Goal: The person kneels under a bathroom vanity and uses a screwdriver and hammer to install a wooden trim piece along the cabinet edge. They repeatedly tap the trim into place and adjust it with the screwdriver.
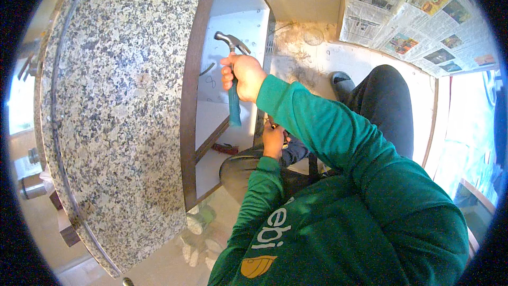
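Note:
My right hand [245, 77] is closed around a claw hammer [234, 108] with a teal grip. The hammer's metal head points up, its claw to the right, in front of the open cabinet with a pale inside [241, 26]. Lower down, close to my knee, my left hand [273, 142] is closed on a small dark thing with a bit of yellow showing. Most of that thing is hidden by my fingers, so its kind cannot be told. A dark reddish bundle [226, 149] lies on the cabinet's lower part, left of my left hand.
A speckled granite countertop [121, 106] fills the left side, with a brown cabinet frame [190, 85] along its edge. At the upper right stands a panel covered in newspaper [413, 16]. My bent leg [389, 106] is on the right. The pale floor [296, 63] has dark stains.

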Tool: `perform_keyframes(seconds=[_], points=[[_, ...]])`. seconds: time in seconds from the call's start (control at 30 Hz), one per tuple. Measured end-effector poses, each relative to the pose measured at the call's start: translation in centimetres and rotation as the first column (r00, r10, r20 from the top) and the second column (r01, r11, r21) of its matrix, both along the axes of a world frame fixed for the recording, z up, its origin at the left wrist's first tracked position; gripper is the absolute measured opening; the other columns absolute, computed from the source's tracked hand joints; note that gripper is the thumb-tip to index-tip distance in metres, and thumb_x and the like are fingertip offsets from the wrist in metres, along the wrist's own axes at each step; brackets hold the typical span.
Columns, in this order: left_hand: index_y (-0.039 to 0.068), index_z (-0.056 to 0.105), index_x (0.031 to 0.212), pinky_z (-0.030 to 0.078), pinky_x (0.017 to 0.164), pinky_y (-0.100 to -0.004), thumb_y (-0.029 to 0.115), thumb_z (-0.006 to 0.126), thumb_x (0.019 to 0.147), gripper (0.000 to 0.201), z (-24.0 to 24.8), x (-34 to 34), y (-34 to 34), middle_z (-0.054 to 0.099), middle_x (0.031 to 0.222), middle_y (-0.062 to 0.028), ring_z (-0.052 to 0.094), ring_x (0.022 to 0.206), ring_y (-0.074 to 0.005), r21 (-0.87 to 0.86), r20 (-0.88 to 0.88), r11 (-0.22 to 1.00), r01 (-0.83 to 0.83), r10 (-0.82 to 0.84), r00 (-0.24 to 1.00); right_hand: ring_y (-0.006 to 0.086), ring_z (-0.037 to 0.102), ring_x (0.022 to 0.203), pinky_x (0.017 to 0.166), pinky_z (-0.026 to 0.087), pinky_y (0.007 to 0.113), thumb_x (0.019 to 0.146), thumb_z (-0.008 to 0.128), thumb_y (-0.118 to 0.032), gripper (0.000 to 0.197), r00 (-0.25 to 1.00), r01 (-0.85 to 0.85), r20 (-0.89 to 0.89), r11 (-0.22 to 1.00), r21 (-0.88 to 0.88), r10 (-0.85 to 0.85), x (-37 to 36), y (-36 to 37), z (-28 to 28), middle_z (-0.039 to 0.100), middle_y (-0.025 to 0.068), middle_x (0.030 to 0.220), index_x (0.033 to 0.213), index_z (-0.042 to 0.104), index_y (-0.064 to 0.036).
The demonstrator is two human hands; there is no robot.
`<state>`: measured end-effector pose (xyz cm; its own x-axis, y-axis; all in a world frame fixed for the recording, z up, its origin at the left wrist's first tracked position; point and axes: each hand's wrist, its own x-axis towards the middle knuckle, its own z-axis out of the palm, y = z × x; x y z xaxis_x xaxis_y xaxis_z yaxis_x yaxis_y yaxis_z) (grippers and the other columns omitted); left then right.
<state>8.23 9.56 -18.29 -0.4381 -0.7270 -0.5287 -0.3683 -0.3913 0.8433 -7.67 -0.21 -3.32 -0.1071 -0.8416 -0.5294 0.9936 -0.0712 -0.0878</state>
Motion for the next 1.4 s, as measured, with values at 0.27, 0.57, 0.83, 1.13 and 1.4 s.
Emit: perform_keyframes(seconds=[0.27, 0.57, 0.83, 1.13, 1.4], points=[[0.003, 0.052, 0.106, 0.052, 0.044, -0.0305, 0.001, 0.059, 0.086, 0.022, 0.5, -0.1, 0.0, 0.058, 0.081, -0.0052, 0.056, 0.058, -0.0134, 0.114, 0.011, 0.992, -0.052, 0.051, 0.999, 0.012, 0.038, 0.056, 0.049, 0.034, 0.029, 0.109, 0.037, -0.033, 0.033, 0.99, -0.044, -0.138, 0.998, -0.052, 0.036, -0.5, -0.1, 0.5, 0.042, 0.0008, 0.07, 0.101, 0.05, -0.0034], [0.004, 0.05, 0.106, 0.051, 0.044, -0.0298, 0.002, 0.062, 0.085, 0.024, 0.2, -0.1, -0.2, 0.055, 0.082, -0.0046, 0.054, 0.058, -0.0128, 0.155, 0.047, 0.988, -0.024, 0.017, 0.999, 0.0161, 0.039, 0.053, 0.048, 0.035, 0.034, 0.105, 0.041, -0.026, 0.023, 0.993, -0.02, -0.113, 0.998, -0.053, 0.014, -1.7, -1.3, 0.1, 0.044, 0.0036, 0.067, 0.093, 0.047, -0.0071], [0.003, 0.05, 0.106, 0.05, 0.043, -0.0287, 0.002, 0.062, 0.085, 0.024, 0.3, -0.1, 0.1, 0.057, 0.081, -0.0051, 0.055, 0.056, -0.0132, 0.127, 0.022, 0.989, -0.076, 0.074, 0.997, 0.0179, 0.041, 0.053, 0.047, 0.037, 0.036, 0.106, 0.04, -0.027, 0.026, 0.998, 0.068, 0.015, 0.996, 0.053, -0.069, -1.2, -1.9, 0.7, 0.044, 0.0046, 0.066, 0.093, 0.049, -0.0065], [0.004, 0.052, 0.105, 0.049, 0.042, -0.0297, 0.002, 0.061, 0.084, 0.022, 0.3, -0.2, 0.1, 0.058, 0.08, -0.0051, 0.054, 0.052, -0.0137, 0.102, -0.002, 0.993, -0.058, 0.058, 0.998, 0.0198, 0.045, 0.054, 0.048, 0.042, 0.039, 0.104, 0.048, -0.027, 0.022, 0.995, 0.099, -0.008, 0.994, -0.052, -0.099, -1.7, -2.5, -0.1, 0.045, 0.0066, 0.068, 0.097, 0.05, -0.0065], [0.005, 0.05, 0.1, 0.049, 0.042, -0.031, 0.005, 0.065, 0.085, 0.021, -0.6, 0.1, 0.0, 0.054, 0.072, -0.0043, 0.054, 0.049, -0.0144, 0.073, 0.058, 0.997, -0.023, 0.019, 0.998, 0.0239, 0.051, 0.069, 0.053, 0.048, 0.038, 0.089, 0.059, -0.002, 0.024, 0.936, 0.255, -0.237, 0.965, -0.054, -0.26, -4.8, -6.3, -0.5, 0.054, 0.013, 0.101, 0.112, 0.057, -0.0042]])
